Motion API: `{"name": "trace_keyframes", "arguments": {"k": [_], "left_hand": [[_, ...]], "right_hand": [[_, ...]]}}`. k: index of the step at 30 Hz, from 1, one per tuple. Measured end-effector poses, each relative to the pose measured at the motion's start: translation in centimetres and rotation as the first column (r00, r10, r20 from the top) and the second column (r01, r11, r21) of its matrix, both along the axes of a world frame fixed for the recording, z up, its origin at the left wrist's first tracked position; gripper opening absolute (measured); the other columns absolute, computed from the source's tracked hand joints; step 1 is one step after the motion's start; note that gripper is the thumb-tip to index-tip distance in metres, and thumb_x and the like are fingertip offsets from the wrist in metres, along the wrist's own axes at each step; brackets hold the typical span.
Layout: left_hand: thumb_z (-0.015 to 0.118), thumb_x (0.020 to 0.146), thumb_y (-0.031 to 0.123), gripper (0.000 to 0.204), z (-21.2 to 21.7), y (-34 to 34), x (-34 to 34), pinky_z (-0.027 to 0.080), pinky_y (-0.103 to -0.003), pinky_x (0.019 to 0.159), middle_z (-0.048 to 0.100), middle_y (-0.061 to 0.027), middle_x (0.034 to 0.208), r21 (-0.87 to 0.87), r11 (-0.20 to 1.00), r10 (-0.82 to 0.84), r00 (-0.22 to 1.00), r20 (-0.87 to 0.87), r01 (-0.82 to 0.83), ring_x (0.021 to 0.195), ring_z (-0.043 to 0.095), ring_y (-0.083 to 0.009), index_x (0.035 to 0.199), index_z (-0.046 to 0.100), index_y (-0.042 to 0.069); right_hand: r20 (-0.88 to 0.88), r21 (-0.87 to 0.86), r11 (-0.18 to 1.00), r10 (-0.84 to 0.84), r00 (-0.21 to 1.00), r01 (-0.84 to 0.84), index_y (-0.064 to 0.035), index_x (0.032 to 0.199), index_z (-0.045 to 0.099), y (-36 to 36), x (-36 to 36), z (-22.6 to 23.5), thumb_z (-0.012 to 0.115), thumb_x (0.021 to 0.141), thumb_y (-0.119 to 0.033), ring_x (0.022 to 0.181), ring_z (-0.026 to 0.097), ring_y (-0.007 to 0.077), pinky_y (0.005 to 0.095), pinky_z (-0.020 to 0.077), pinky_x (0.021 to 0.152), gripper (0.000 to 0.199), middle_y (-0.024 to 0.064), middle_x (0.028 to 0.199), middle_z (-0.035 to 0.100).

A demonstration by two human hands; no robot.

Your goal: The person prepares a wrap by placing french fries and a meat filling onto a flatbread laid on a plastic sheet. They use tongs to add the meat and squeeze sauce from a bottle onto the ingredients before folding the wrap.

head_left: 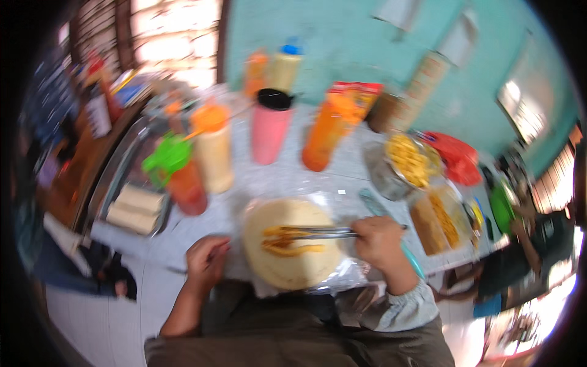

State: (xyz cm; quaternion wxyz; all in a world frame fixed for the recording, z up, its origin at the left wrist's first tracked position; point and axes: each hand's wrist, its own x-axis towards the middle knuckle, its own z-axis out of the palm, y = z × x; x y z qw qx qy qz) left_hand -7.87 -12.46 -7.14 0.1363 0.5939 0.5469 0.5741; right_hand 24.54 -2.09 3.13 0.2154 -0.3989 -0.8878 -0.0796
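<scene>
A round flatbread (pixel 292 214) lies on a clear plastic sheet (pixel 353 269) at the table's near edge. Across its middle are strips of orange-yellow filling (pixel 287 249) with some brown bits. My right hand (pixel 380 244) grips metal tongs (pixel 327 232) from the right, and their tips reach into the filling. To the left of the flatbread, my left hand (pixel 208 262) hovers by the table edge with its fingers curled in and nothing visible in them. Blur hides the finer detail of both hands.
Behind the flatbread stand a pink tumbler (pixel 272 128), an orange sauce bottle (pixel 324 137), a cream sauce bottle (pixel 212 150) and a red sauce bottle (pixel 186 186). A metal bowl (pixel 389 177) of yellow pieces and a brown box (pixel 428 225) are right. White blocks (pixel 136 208) sit left. People are at both sides.
</scene>
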Motion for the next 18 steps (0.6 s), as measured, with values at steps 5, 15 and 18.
{"name": "trace_keyframes", "arguments": {"k": [5,15,18], "left_hand": [[0.056,0.087,0.003,0.011,-1.3,-1.1,-1.1,0.049,-0.025,0.069,0.064,-0.011,0.087,-0.099,0.995,0.021,0.975,0.223,0.001,0.075,0.06,-0.0138,0.093,0.063,-0.004],[0.053,0.087,0.0,0.012,-1.3,-0.4,-0.4,0.049,-0.024,0.07,0.061,-0.0086,0.087,-0.122,0.992,0.007,0.957,0.29,0.03,0.075,0.058,-0.0129,0.095,0.061,-0.005],[0.053,0.087,0.0,0.011,-1.8,-0.7,-0.6,0.049,-0.024,0.07,0.061,-0.0088,0.087,-0.137,0.991,0.042,0.953,0.301,-0.001,0.075,0.058,-0.0127,0.094,0.06,-0.005]], "right_hand": [[-0.098,-0.094,0.996,-0.011,0.995,0.002,-0.0096,0.076,0.06,-0.2,0.9,0.1,0.055,0.064,-0.013,0.068,0.06,0.0285,0.0415,0.0453,0.06,0.014,0.007,0.069,0.06],[-0.288,-0.61,0.642,-0.726,0.624,0.464,-0.0085,0.107,0.063,-1.8,20.5,3.5,0.057,0.065,-0.018,0.085,0.063,0.0287,0.0366,0.0481,0.076,0.044,0.0141,0.09,0.066],[-0.027,-0.253,0.393,-0.916,0.399,0.884,-0.0138,0.105,0.064,-1.7,23.9,6.4,0.053,0.07,-0.017,0.087,0.064,0.0305,0.0415,0.0485,0.076,0.037,0.014,0.092,0.067]]}}
